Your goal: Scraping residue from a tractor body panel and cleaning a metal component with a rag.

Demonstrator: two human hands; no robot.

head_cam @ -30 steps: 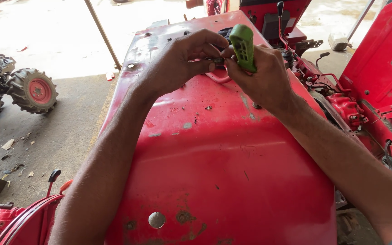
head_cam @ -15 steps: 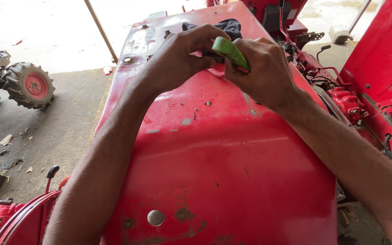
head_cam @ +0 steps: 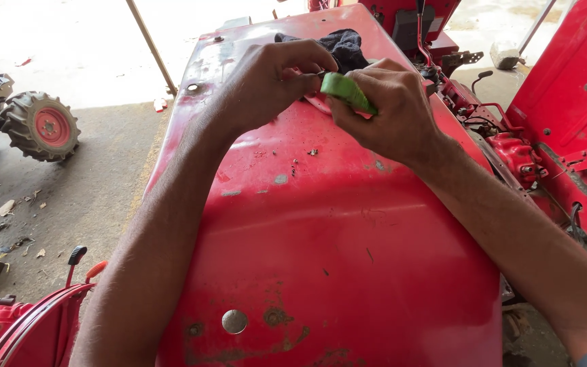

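My right hand (head_cam: 392, 109) grips a green tool handle (head_cam: 348, 92), now tipped low and pointing left over the top of a worn red metal hood (head_cam: 321, 238). My left hand (head_cam: 273, 81) is closed just left of it, fingertips pinching something small at the tool's tip; what it pinches is hidden. Both hands meet above a red fitting on the hood. A black cloth (head_cam: 341, 44) lies on the hood right behind the hands.
A small red-wheeled machine (head_cam: 28, 126) stands on the concrete floor at left. Red machine parts and levers (head_cam: 545, 136) crowd the right side. A red curved part with a black knob (head_cam: 69, 272) sits at lower left. A metal pole (head_cam: 151, 47) slants behind.
The green handle has tilted from upright down toward flat. Both hands stay together at the same spot on the hood.
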